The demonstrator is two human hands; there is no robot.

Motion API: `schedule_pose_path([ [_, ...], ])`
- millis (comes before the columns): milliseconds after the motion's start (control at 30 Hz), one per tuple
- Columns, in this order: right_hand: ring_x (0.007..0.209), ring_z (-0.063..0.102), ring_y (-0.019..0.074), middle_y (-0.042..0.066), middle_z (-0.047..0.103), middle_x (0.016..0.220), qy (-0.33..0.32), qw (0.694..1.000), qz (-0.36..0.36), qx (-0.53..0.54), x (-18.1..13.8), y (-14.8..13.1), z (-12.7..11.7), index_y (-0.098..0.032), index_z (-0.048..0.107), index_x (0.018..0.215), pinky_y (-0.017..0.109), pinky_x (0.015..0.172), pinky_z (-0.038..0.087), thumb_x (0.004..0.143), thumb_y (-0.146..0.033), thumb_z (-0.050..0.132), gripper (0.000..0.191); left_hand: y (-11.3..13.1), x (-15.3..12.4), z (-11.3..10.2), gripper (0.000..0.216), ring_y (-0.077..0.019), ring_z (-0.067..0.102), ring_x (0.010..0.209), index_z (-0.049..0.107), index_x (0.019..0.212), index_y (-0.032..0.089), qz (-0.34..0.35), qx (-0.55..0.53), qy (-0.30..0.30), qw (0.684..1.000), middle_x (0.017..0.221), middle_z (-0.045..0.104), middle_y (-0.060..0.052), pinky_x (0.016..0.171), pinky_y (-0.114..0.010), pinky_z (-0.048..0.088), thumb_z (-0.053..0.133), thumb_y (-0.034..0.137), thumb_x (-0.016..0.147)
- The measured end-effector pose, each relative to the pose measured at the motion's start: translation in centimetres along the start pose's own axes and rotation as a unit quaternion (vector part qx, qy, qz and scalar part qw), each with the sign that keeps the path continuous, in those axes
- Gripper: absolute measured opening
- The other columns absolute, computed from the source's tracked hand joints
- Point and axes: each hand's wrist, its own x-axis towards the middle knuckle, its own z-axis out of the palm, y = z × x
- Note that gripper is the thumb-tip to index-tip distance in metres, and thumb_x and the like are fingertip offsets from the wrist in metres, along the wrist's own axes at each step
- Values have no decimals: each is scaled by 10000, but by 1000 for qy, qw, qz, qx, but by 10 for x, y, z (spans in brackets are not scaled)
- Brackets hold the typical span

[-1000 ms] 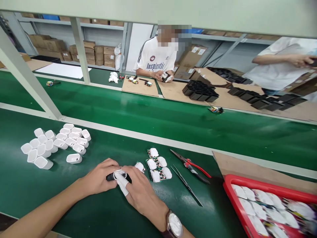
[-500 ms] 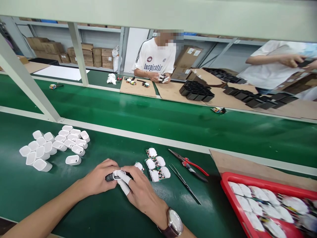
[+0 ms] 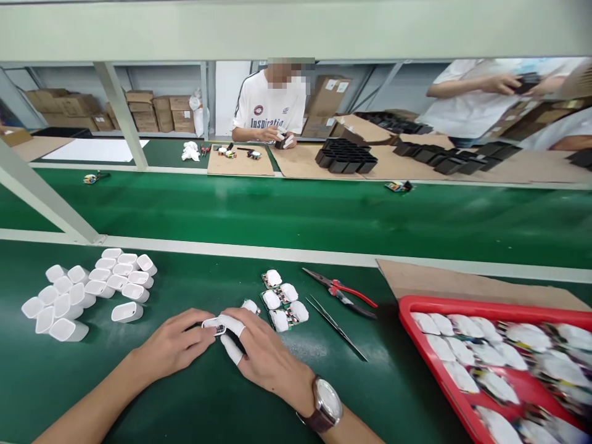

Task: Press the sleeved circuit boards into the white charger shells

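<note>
A small white plastic housing (image 3: 212, 323) is held between my two hands, with its open end up and dark parts showing inside. My left hand (image 3: 178, 342) is closed around its left side. On the other side, my right hand (image 3: 266, 357) pinches at the rim with a thumb and forefinger in white finger cots. Just beyond the right hand lie several small circuit boards (image 3: 279, 320) topped with white pads, one partly hidden by that hand. To the left, several empty white housings (image 3: 127, 312) stand grouped with open ends up.
Red-handled pliers (image 3: 340, 293) and metal tweezers (image 3: 337, 328) lie right of the boards. A red tray (image 3: 406, 304) of padded boards stands at the right on cardboard (image 3: 386, 271). A slanted post (image 3: 46, 200) rises at left. Co-workers (image 3: 271, 108) handle black cases across the green belt (image 3: 259, 213).
The camera view has tilted and shifted, so the bench items appear further left. A black piece seen beside the housing at my left fingers no longer shows. Both hands stay on the housing.
</note>
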Motion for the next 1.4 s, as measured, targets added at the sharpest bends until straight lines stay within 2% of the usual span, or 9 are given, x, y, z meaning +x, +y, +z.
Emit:
schedule_pose_path([
  [167, 1147, 628, 288, 142, 660, 1296, 61, 994, 12, -95, 7, 9, -30, -176, 535, 1375, 492, 985, 578, 1054, -151, 511, 323, 11, 8, 2, 195, -179, 672, 862, 637, 1085, 238, -13, 38, 22, 999, 1140, 711, -83, 759, -325, 574, 608, 62, 1007],
  [367, 986, 584, 360, 162, 650, 1019, -37, 967, 43, -249, 3, 24, -34, -190, 644, 901, 556, 869, 548, 859, -222, 746, 115, 18, 33, -14, 133, -185, 688, 931, 619, 1025, 230, -42, 47, -39, 997, 1103, 721, -76, 789, -299, 565, 567, 109, 1004],
  [500, 901, 556, 322, 136, 619, 927, -43, 964, 0, -261, -1, 25, -13, -191, 632, 871, 503, 813, 520, 793, -150, 727, 130, -28, 91, -47, 68, -213, 710, 1040, 640, 909, 220, -169, 144, -43, 974, 1134, 730, -73, 938, -334, 565, 611, 214, 970],
  [633, 929, 555, 296, 122, 632, 989, -22, 974, -14, -226, -3, 20, -1, -201, 623, 904, 470, 834, 517, 848, -149, 642, 79, -94, 155, -81, 102, -240, 708, 874, 637, 814, 174, -273, 222, 13, 936, 996, 726, -117, 850, -387, 570, 647, 211, 908],
  [767, 1023, 580, 309, 147, 662, 1122, -19, 980, -5, -199, -3, 19, -5, -170, 642, 1035, 476, 899, 537, 828, -112, 642, 215, -120, 174, -96, 94, -217, 702, 821, 679, 810, 160, -311, 228, 18, 923, 888, 740, -83, 783, -340, 566, 713, 233, 859],
  [933, 1100, 590, 337, 162, 670, 1176, -15, 983, 15, -183, -2, 25, -31, -143, 624, 1217, 530, 974, 534, 861, -103, 661, 360, -73, 130, -116, 351, -238, 715, 948, 738, 1118, 191, -290, 203, 17, 935, 1126, 772, -101, 840, -315, 561, 659, 466, 914],
  [1133, 1108, 589, 318, 127, 694, 1176, -40, 987, 42, -148, 0, 29, -44, -180, 638, 1241, 522, 969, 528, 840, -4, 620, 438, -16, 10, -154, 379, -240, 656, 637, 780, 864, 276, -319, 264, -155, 897, 793, 736, -34, 539, -283, 408, 677, 640, 884],
  [1267, 1085, 595, 299, 104, 721, 1120, -76, 988, 22, -135, 5, 28, -38, -177, 653, 1246, 491, 943, 533, 840, 37, 584, 464, -15, -51, -141, 242, -259, 669, 670, 786, 885, 292, -293, 314, -122, 895, 810, 704, -42, 538, -270, 393, 622, 463, 930],
  [1400, 1156, 596, 307, 141, 709, 1180, -40, 986, 46, -156, 8, 29, -44, -152, 615, 1349, 517, 982, 522, 940, -40, 585, 426, 2, -49, -118, 258, -255, 687, 763, 743, 903, 265, -215, 262, -66, 939, 966, 684, -69, 627, -322, 505, 569, 431, 999],
])
